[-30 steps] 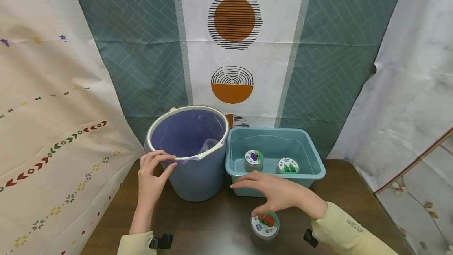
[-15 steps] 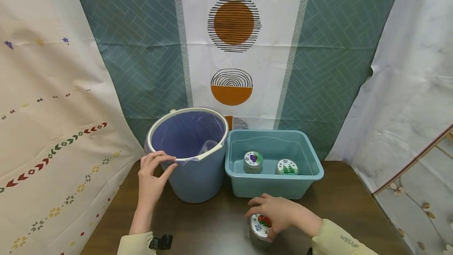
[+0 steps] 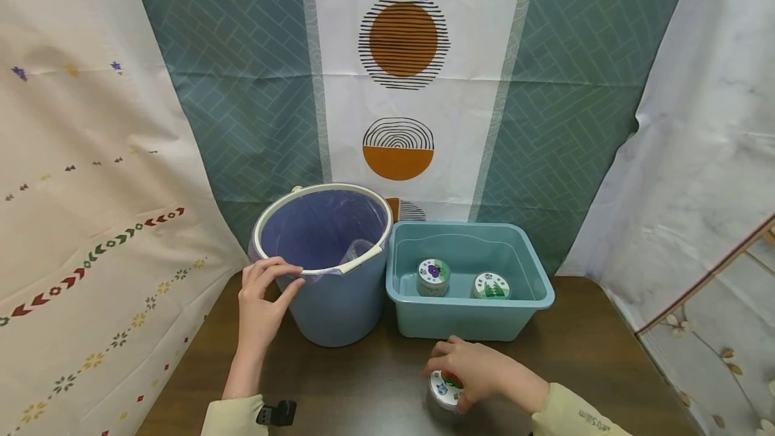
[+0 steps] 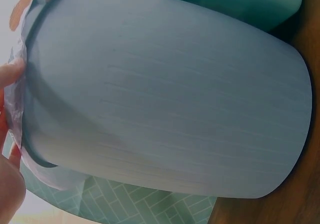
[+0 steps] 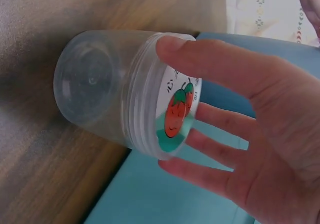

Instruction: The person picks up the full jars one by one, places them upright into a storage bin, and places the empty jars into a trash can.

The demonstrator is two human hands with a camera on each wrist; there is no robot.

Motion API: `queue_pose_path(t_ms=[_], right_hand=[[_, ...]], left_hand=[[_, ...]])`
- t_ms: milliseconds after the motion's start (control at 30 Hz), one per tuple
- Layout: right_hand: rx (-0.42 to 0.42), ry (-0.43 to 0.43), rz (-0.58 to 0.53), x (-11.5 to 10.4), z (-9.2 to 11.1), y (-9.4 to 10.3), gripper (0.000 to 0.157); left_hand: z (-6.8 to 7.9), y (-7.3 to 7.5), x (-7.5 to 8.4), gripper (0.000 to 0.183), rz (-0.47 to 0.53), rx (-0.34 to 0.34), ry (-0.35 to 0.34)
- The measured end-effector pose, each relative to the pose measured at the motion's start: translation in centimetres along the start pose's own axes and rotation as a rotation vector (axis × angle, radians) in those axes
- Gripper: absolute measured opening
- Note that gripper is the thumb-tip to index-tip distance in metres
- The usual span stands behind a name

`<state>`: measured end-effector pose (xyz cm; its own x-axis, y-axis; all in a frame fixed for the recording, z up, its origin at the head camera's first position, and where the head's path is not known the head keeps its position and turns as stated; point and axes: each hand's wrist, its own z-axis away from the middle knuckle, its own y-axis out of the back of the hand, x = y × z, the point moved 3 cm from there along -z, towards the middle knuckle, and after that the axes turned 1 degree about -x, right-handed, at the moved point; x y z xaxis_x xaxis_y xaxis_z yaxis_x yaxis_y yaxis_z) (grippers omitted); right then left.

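Observation:
My left hand (image 3: 259, 308) holds the near left rim of a blue trash bin (image 3: 339, 315), thumb and fingers at the cream ring and the clear plastic liner (image 4: 16, 91) folded over it. My right hand (image 3: 475, 372) grips the lid of a clear plastic jar (image 5: 95, 78) from above, thumb on one side and fingers on the other. The jar stands on the table, and its white label (image 5: 175, 114) with red tomatoes partly shows under the hand. Some clear plastic (image 3: 358, 249) lies inside the bin.
A teal plastic basin (image 3: 457, 320) stands right of the bin. Inside it are a jar with a purple label picture (image 3: 433, 271) and one with a green label picture (image 3: 491, 285). Patterned cloths hang behind and beside the dark wooden table (image 3: 351, 389).
My right hand has come down from in front of the basin to the tomato-labelled jar and closed around its lid. The left hand has stayed at the bin's rim.

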<state>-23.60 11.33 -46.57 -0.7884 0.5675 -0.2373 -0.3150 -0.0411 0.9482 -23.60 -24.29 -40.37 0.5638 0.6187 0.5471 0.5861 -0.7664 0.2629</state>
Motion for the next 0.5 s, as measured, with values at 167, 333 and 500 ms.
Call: queue_pose_path(t_ms=[167, 333, 500], right_hand=[[-0.012, -0.032, -0.005, -0.08, -0.27, -0.35, 0.06], [-0.024, -0.038, 0.006, -0.26, -0.43, -0.22, 0.059], [-0.025, -0.05, -0.074, 0.01, -0.23, -0.1, 0.06]], left_hand=[[-0.03, 0.0, -0.02, 0.033, 0.002, 0.007, -0.005], [-0.2, 0.1, 0.31, 0.032, 0.009, -0.006, 0.001], [-0.13, 0.02, 0.27, 0.03, 0.022, -0.008, 0.018]])
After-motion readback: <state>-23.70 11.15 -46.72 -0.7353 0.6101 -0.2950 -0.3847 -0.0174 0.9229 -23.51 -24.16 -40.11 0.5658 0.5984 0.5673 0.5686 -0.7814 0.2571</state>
